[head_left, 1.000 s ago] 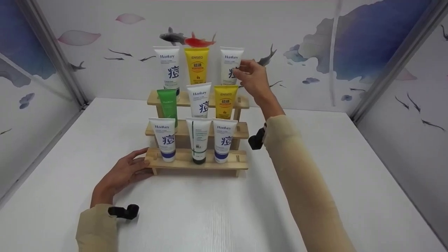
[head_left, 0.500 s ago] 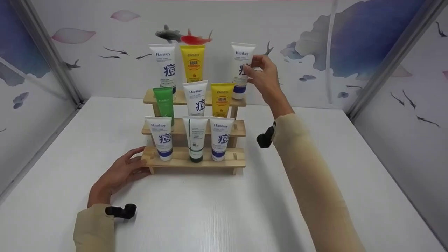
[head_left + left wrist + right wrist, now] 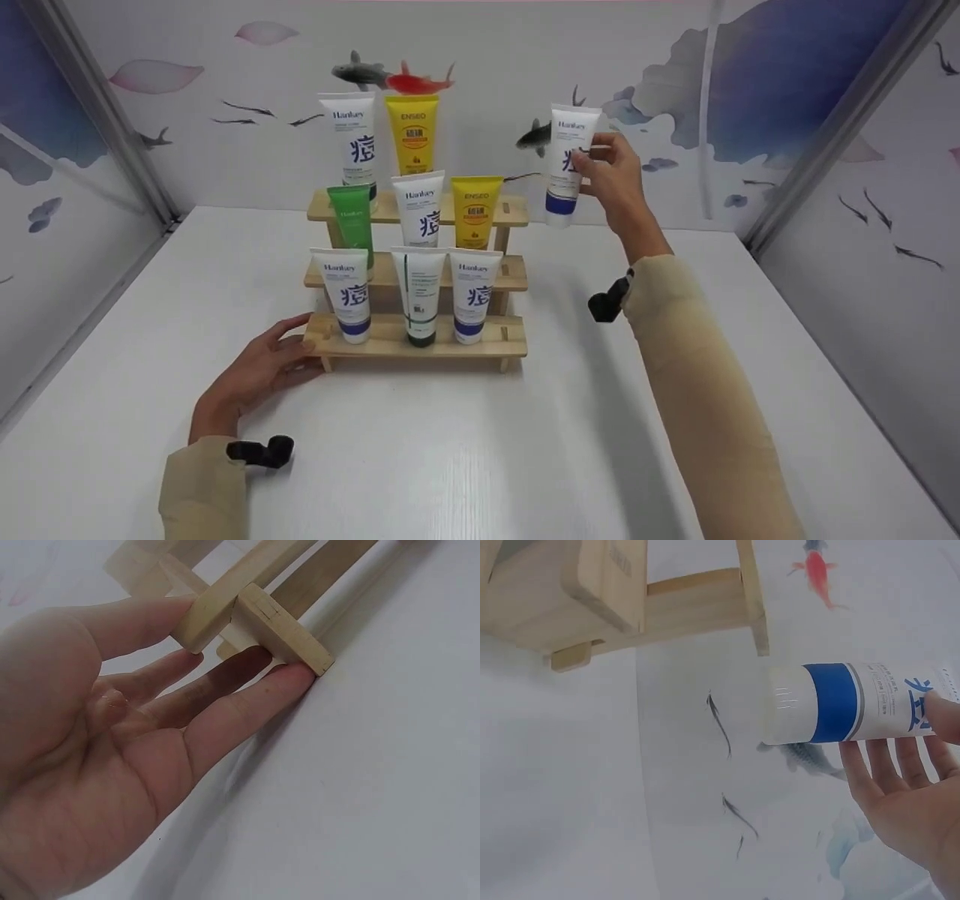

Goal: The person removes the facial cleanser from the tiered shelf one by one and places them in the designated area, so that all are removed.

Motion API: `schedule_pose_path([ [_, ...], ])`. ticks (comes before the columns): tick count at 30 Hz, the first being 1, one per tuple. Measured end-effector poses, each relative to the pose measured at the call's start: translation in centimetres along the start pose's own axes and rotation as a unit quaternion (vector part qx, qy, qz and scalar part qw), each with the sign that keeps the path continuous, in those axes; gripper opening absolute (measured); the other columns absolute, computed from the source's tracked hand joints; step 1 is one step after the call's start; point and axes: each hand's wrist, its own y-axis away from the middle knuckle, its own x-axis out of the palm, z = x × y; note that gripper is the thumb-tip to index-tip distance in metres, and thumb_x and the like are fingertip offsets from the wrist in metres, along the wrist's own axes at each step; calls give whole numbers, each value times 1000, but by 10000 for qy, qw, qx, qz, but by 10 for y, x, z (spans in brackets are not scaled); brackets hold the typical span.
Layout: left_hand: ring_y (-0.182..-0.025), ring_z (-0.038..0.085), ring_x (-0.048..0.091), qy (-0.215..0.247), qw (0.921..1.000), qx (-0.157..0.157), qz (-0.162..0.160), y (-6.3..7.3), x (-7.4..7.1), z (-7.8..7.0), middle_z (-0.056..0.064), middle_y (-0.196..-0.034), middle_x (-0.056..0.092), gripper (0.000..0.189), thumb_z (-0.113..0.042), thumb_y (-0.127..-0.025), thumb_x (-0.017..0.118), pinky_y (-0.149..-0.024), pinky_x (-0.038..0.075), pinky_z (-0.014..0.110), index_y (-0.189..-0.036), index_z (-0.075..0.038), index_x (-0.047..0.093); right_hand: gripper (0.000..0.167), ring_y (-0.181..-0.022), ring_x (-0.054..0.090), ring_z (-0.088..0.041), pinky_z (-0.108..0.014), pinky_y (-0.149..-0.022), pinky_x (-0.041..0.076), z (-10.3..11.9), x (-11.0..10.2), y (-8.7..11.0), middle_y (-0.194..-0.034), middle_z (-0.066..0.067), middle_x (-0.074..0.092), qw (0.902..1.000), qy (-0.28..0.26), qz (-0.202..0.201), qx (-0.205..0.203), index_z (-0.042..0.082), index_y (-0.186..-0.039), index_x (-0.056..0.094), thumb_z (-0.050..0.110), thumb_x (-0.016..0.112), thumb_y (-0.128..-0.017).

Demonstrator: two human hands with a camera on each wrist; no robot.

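Observation:
My right hand holds a white squeeze tube with a blue band and a white cap, thumb in front and fingers behind. The tube is upright, cap down, in the air to the right of the rack's top tier. The right wrist view shows the tube's cap end and blue band near the rack's wooden end. At the lower left of the three-tier wooden rack, my left hand touches the bottom tier. In the left wrist view the thumb meets the shelf end and fairly straight fingers reach the leg.
Several tubes stand cap down on the rack: a white one and a yellow one on top, a green one in the middle tier, white ones on the bottom tier. A white table and printed wall panels surround the rack.
My right hand has lifted the white tube off the right end of the top tier and carried it right, away from the rack. The left hand stays at the bottom tier.

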Motion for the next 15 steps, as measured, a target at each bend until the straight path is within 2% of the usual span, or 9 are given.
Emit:
schedule_pose_path([
  [6,-130,24,57,28,10000,16,60,-1,-1,1,25,-160,31,73,-32,-104,54,-108,52,33,-162,-19,11,42,-122,56,-28,-45,-108,53,-23,-16,-3,-139,-12,51,9995,20,-169,272,14,-142,45,25,57,-103],
  [15,-135,30,53,75,9999,72,47,0,0,1,27,-161,29,74,-30,-105,53,-109,51,34,-163,-17,9,53,-120,62,-27,-41,-104,56,-63,-26,-7,-143,-13,55,9970,111,-159,755,15,-148,47,33,62,-100],
])
